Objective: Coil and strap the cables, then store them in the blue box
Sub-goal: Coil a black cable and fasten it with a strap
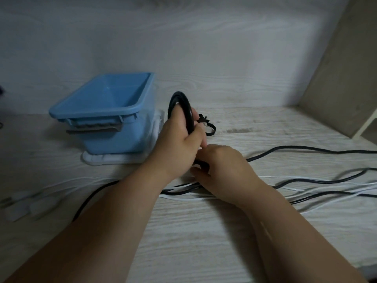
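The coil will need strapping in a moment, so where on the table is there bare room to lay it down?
Bare table lies beyond the hands, right of the blue box and past the black strap. Another free patch sits near the front edge between the forearms. Right of the right hand it is crowded with black cable and white cables.

Black cable (180, 108) part-coiled, upright — blue box (106, 111) empty.
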